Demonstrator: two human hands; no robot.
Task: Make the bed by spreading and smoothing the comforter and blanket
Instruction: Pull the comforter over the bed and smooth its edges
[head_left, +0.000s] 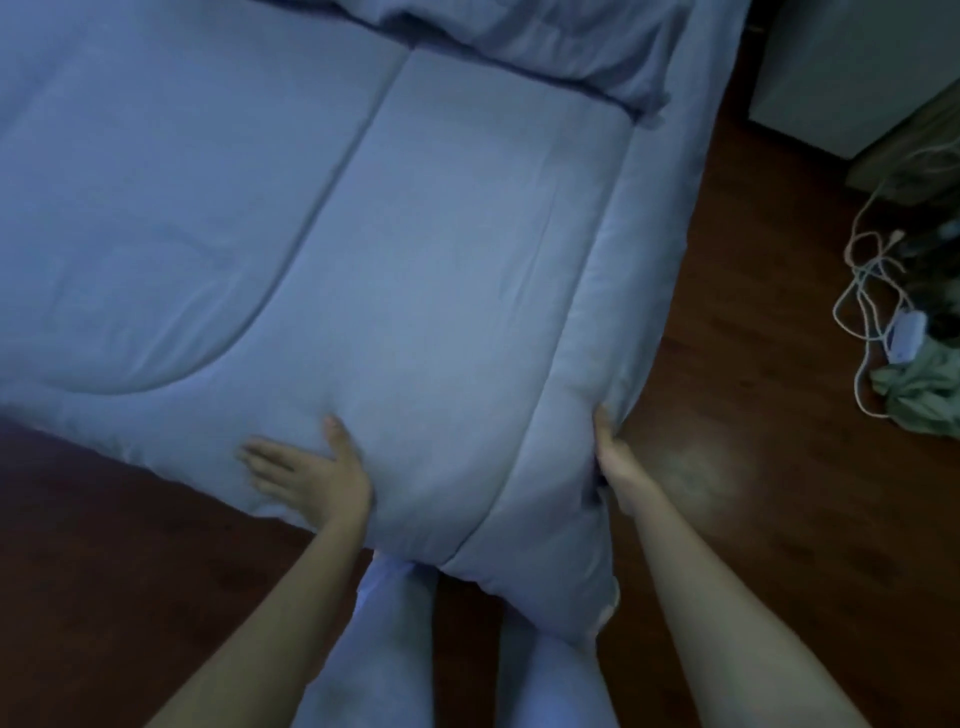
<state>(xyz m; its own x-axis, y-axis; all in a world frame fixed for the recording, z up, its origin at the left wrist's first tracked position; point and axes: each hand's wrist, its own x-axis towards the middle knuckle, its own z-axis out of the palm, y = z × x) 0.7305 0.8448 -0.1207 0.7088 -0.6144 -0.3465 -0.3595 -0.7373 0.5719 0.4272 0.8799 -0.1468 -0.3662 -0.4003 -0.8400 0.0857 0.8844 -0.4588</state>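
Nearest the camera, the person's pale-trousered legs stand at the foot corner of the bed. The left hand lies flat on the pale blue quilted comforter, fingers spread apart and pressing the padding down. The right hand sits at the comforter's side edge, its fingers tucked into the fold, so I cannot tell whether they pinch the cloth or only push against it.

This looks like the smoothing step at the near corner. The next move probably calls for drawing the side edge down and outward while the flat palm sweeps up the bed, since a few soft creases run lengthwise beyond the right hand.

The comforter covers most of the bed, overhanging the dark brown wooden floor. Farther off, a bunched lighter blue blanket lies unspread at the head. To the right, tangled white cables and a crumpled green cloth lie on the floor.
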